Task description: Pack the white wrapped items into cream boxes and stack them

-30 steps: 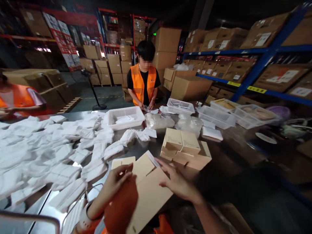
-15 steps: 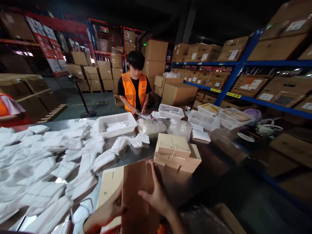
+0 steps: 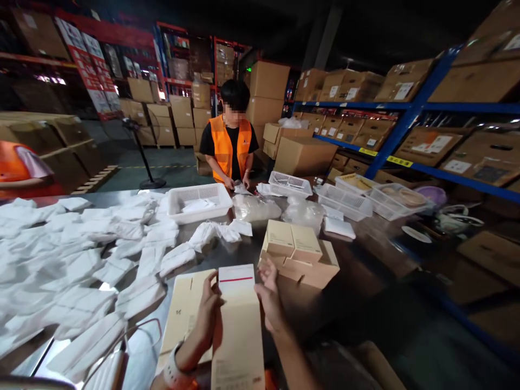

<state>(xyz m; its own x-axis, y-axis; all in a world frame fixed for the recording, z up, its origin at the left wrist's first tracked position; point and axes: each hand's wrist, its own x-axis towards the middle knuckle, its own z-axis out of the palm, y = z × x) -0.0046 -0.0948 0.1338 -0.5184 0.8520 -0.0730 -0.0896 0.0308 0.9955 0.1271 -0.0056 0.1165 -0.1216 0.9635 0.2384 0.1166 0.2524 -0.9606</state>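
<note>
Head view shows the left hand [image 3: 207, 312] with its grip pinching a carton [image 3: 239, 336] above the worktop [image 3: 244, 253], apparently unfinished, the right hand [image 3: 271, 299] at its opposite edge, hold unclear, while formed boxes [image 3: 303, 257] stand stacked beyond.

No word, brand or number could be read for certain. At the bottom centre of the frame, the held carton [image 3: 239, 344] bore fine print too small to make out, and a small dark mark stood on the neighbouring carton [image 3: 183, 300] to its left. Yellow labels [image 3: 400, 161] with blurred characters sat on the blue shelf beam [image 3: 467, 180] at right. White labels [image 3: 404, 91] on boxes [image 3: 414, 70] at upper right were likewise illegible.
</note>
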